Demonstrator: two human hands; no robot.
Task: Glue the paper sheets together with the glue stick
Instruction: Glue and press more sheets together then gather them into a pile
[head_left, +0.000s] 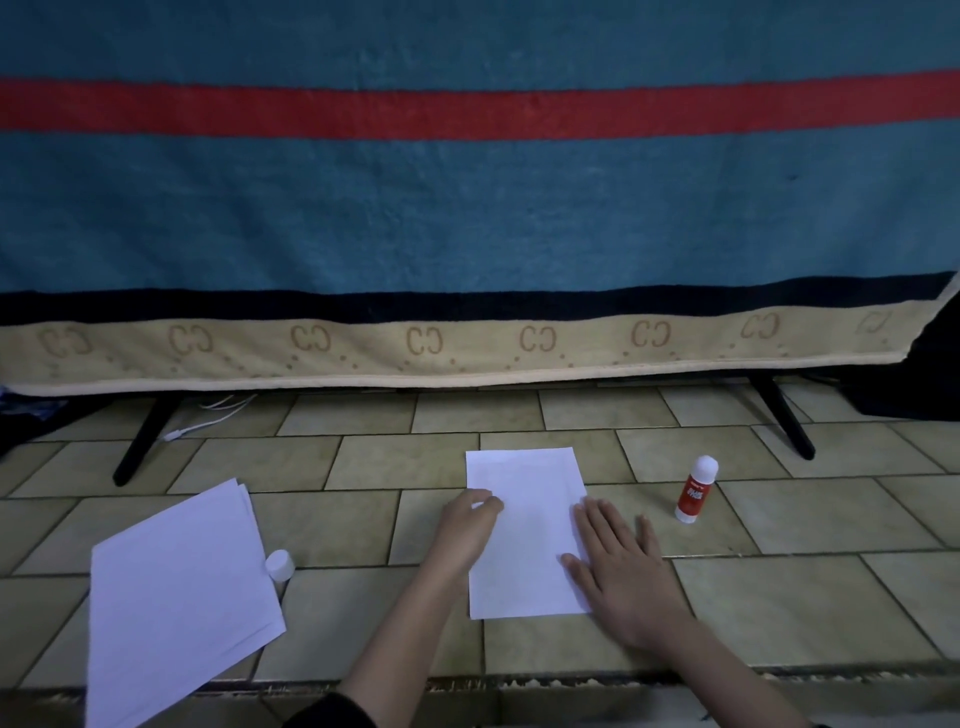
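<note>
Both hands pressed the white paper sheet (524, 530) on the tiled floor (779, 597): left hand (470, 525) loosely curled at its edge, right hand (618, 566) flat, holding nothing. It looked like the smoothing step. The red-and-white glue stick (696, 491) stood to the right, the spare white paper stack (176, 597) lay to the left; next would seemingly come another sheet.

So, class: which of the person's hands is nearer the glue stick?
Right. The right hand lies flat on the sheet's right edge, just left of the glue stick; the left hand is across the sheet, farther away.

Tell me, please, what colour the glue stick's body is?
Red, with white ends; glue stick, head view.
</note>
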